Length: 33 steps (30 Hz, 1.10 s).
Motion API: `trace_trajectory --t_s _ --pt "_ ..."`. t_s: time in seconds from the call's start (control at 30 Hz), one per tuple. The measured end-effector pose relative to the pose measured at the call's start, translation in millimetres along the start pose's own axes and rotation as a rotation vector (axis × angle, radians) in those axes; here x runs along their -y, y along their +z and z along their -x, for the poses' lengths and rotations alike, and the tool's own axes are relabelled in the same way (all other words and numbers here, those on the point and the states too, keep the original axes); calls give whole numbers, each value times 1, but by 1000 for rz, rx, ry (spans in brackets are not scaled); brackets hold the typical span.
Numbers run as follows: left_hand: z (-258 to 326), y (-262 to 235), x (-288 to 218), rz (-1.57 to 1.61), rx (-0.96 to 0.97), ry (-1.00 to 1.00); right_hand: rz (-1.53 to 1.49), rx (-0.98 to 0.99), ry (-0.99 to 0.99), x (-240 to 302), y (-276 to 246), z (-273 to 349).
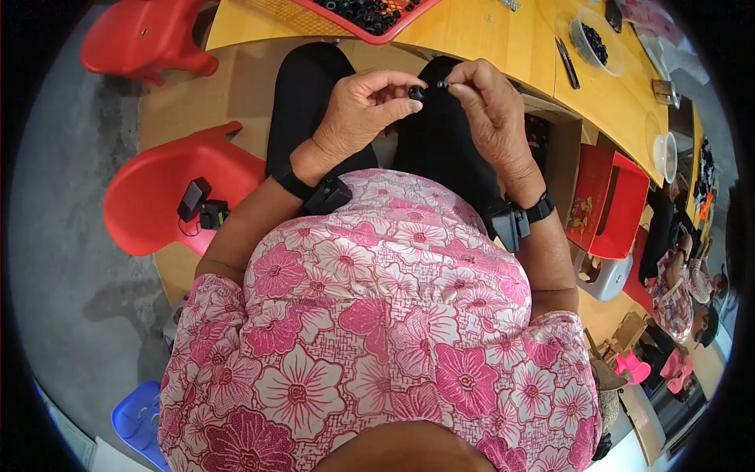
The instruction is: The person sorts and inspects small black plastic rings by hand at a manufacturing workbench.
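My left hand and my right hand meet above my lap, over black trousers. Between the fingertips of both hands sits a small black round part, pinched by the left thumb and forefinger. The right fingers pinch a tiny piece right against it. Each wrist carries a black band with a small box. Whether the two pieces are joined I cannot tell.
A wooden table curves across the top, bearing a red tray of small black parts, a clear bowl of black parts and a black tool. A red chair holds black devices. A red box stands right; other people sit far right.
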<state>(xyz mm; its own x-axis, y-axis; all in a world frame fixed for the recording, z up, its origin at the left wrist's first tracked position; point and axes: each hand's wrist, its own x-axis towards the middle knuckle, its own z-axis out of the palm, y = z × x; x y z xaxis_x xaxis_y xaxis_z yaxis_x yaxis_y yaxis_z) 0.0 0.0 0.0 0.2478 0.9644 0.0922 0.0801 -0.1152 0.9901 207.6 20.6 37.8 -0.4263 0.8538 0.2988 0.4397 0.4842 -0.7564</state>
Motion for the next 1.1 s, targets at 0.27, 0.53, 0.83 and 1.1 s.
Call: trace_trajectory --t_s 0.27,0.53,0.83,1.1 --pt "11 2 -10 15 -46 76 231 60 -143 20 6 -1" --pt "18 -2 -19 -41 -21 44 409 174 -191 41 5 -7" --pt "23 -5 -21 259 36 -99 442 204 -213 50 4 -8" --pt "24 -10 -11 513 88 -206 450 230 -222 62 4 -17"
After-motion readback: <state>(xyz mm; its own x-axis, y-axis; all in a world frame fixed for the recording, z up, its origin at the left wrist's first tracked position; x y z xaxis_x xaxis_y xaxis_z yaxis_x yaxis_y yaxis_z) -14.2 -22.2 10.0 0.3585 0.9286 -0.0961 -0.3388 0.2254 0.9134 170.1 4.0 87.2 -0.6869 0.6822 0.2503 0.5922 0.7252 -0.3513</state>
